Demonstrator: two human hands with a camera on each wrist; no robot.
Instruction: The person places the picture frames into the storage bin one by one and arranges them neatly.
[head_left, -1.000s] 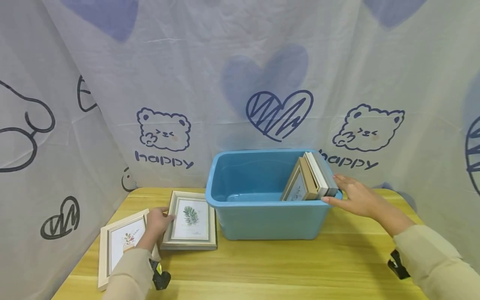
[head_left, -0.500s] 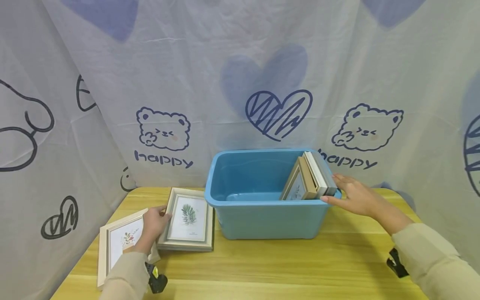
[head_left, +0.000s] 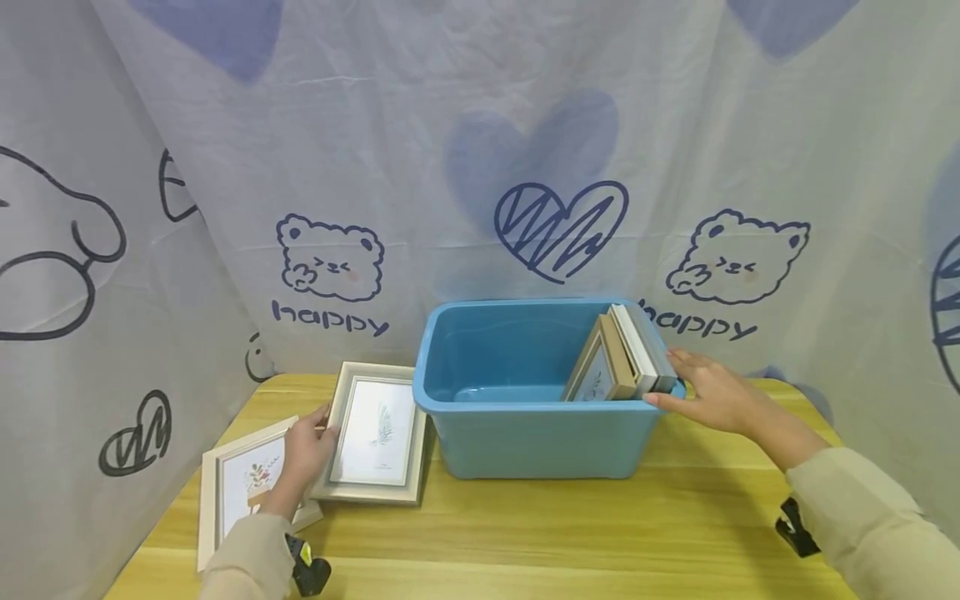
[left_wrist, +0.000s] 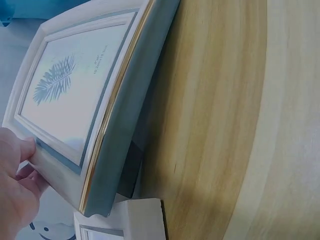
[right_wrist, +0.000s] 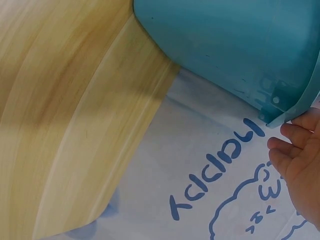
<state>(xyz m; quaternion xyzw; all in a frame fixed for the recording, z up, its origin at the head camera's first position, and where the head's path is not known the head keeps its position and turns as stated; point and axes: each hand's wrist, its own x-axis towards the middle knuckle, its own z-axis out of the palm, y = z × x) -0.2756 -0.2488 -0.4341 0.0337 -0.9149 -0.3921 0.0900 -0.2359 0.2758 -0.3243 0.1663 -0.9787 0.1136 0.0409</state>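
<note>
My left hand (head_left: pixel 306 450) pinches the left edge of a cream picture frame (head_left: pixel 342 454) with a green leaf print, its thumb on the front. That frame tilts up from the table, and the left wrist view shows its grey-green side (left_wrist: pixel 117 125) and a dark gap beneath. Beside it lies another pale picture frame (head_left: pixel 208 500) with a flower print, partly covered by my left arm. My right hand (head_left: pixel 712 392) rests at the right rim of a blue plastic bin (head_left: pixel 540 446), fingers fairly straight. In the right wrist view, its fingertips (right_wrist: pixel 280 150) are right at the rim.
Several picture frames (head_left: pixel 618 358) lean together inside the bin's right end. The wooden table (head_left: pixel 525 542) ends at a white cloth backdrop (head_left: pixel 420 167) with printed hearts and bears. A black strap mount (head_left: pixel 307 571) sits at my left cuff, another (head_left: pixel 797 529) at my right.
My left hand has tilted the leaf-print frame up, raising its far edge and shifting it slightly left. Glare now covers part of the print. My right hand and the bin have stayed put.
</note>
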